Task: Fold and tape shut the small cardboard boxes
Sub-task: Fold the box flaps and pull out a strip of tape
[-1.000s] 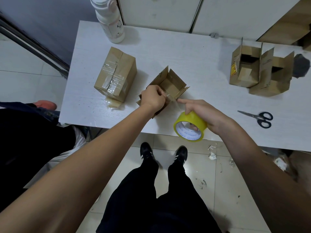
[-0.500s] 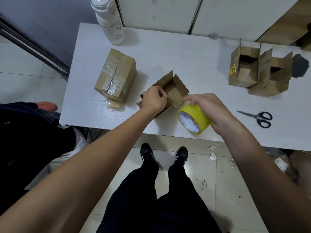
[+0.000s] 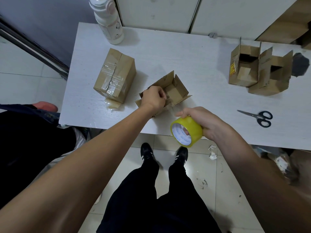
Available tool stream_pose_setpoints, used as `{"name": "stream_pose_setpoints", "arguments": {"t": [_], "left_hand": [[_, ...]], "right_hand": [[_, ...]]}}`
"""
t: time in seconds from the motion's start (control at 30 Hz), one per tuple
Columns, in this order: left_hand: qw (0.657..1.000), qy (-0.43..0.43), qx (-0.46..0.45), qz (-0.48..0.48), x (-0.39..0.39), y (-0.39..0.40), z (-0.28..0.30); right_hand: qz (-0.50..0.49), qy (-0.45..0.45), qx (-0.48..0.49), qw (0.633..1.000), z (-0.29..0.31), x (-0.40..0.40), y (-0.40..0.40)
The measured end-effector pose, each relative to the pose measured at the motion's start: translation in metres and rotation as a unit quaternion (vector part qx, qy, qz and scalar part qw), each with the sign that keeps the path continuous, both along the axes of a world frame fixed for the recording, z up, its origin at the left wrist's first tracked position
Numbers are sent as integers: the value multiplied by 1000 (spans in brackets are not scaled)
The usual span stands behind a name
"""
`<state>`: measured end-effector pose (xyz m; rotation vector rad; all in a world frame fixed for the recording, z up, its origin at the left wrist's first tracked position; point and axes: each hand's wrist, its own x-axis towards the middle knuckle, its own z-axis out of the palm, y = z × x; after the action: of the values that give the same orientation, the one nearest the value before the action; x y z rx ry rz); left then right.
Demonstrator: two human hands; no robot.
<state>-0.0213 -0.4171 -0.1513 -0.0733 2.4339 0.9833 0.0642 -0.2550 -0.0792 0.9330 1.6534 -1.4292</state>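
White table [image 3: 202,68] against white cabinets carries everything. Near its front edge sits an open box [image 3: 175,91], flaps up; the left hand [image 3: 154,99] curls over its near wall, fingers pinching the cardboard. Just right, the right hand [image 3: 203,121] grips a yellow tape roll [image 3: 186,132] off the table's edge. A taped box [image 3: 115,78] lies left, 2 open boxes [image 3: 257,71] far right, scissors [image 3: 258,116] near them, a bottle [image 3: 107,19] behind.

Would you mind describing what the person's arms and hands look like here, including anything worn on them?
Both forearms are bare right up to the frame edges, with no sleeves in sight. The left hand and the right hand are bare too: no gloves, and no watch, bracelet or ring shows on the sides facing the camera. No markings or bandages are visible on either arm.
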Motion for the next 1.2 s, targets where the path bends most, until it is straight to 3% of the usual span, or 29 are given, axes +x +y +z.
{"name": "stream_pose_setpoints", "arguments": {"t": [0.37, 0.7, 0.8, 0.9, 1.03, 1.2], "left_hand": [[992, -3, -52, -111, 1, 8, -4], [968, 94, -120, -200, 2, 5, 9], [969, 159, -37, -186, 5, 4, 19], [975, 77, 41, -206, 13, 6, 25], [952, 87, -43, -289, 11, 6, 14], [901, 189, -213, -328, 7, 6, 17]], "right_hand": [[9, 48, 53, 997, -31, 13, -20], [-29, 73, 102, 992, -41, -1, -37], [-22, 80, 105, 991, -43, -3, -35], [-13, 83, 108, 991, -45, -4, -30], [7, 110, 109, 988, -49, -2, -30], [23, 174, 3, 984, -41, 10, -19]]}}
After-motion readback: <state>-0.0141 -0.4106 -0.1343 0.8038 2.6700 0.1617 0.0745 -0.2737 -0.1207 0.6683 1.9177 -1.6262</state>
